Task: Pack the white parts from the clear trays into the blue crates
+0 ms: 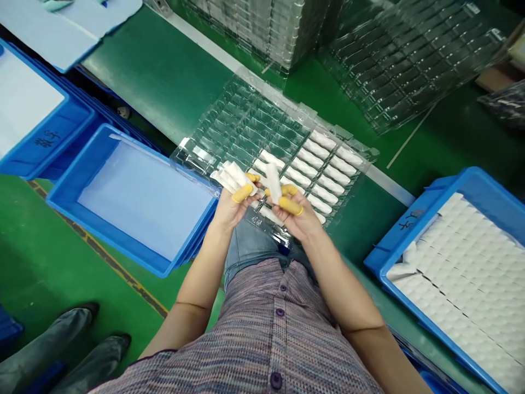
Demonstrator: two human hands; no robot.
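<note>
Several white wrapped rolls are bunched in my left hand, whose yellow-capped fingers are closed around them. My right hand, also with yellow finger caps, pinches one white roll and tilts it nearly upright. Both hands are close together over the near edge of a clear plastic tray with rows of slots. White rolls lie in the slots on its right side and near corner, while the slots toward the upper left are bare. What the rolls contain cannot be seen.
A blue bin lined with a pale sheet stands at left. At right, another blue bin holds rows of white rolls. Stacked clear trays and more trays lie beyond the green bench. Another person's legs show lower left.
</note>
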